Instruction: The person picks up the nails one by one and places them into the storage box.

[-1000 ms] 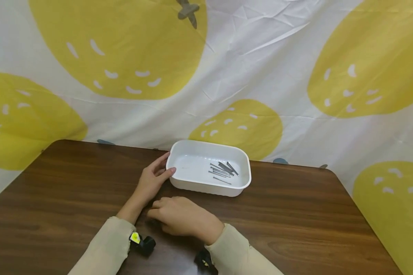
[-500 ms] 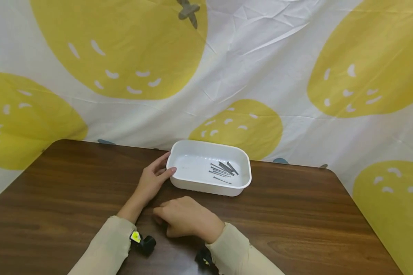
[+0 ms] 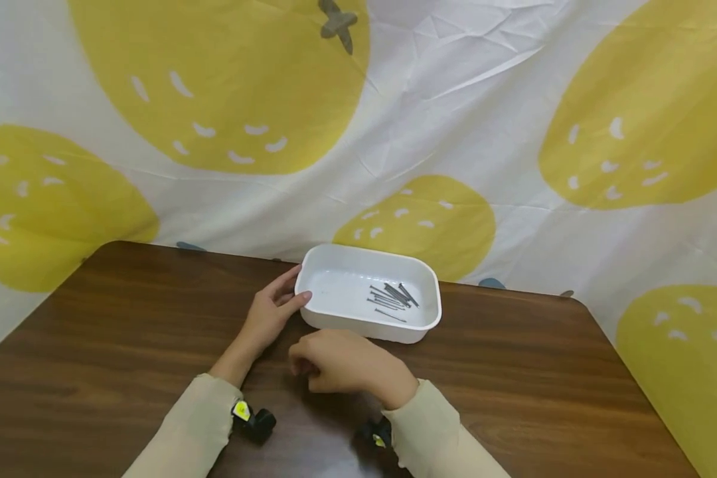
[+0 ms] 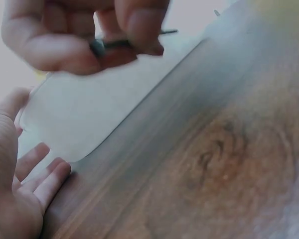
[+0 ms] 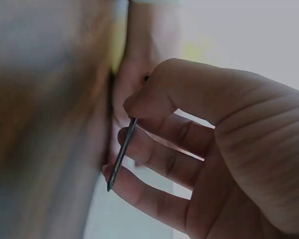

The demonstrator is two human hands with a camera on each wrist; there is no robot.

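Observation:
My left hand (image 3: 267,317) holds the left end of a white plastic tray (image 3: 337,292), with its thumb over the rim and its fingers along the outer side. Several grey nails (image 3: 398,295) lie loosely heaped in the tray's right half. In front of the tray, above the table, is my right hand (image 3: 352,362). It pinches one dark nail (image 5: 120,160) between thumb and fingers, as the right wrist view shows. From the left wrist view the same nail (image 4: 168,32) pokes out past the fingertips; the head view hides it behind the hand.
A dark brown wooden table (image 3: 514,378) carries the tray near its back edge. Behind it hangs a white cloth (image 3: 454,133) printed with yellow fruit. Black wrist cameras (image 3: 258,425) sit under both sleeves.
My right hand has moved to the right and slightly up, closer to the tray's front. The left hand keeps its hold on the tray. The head view has shifted slightly.

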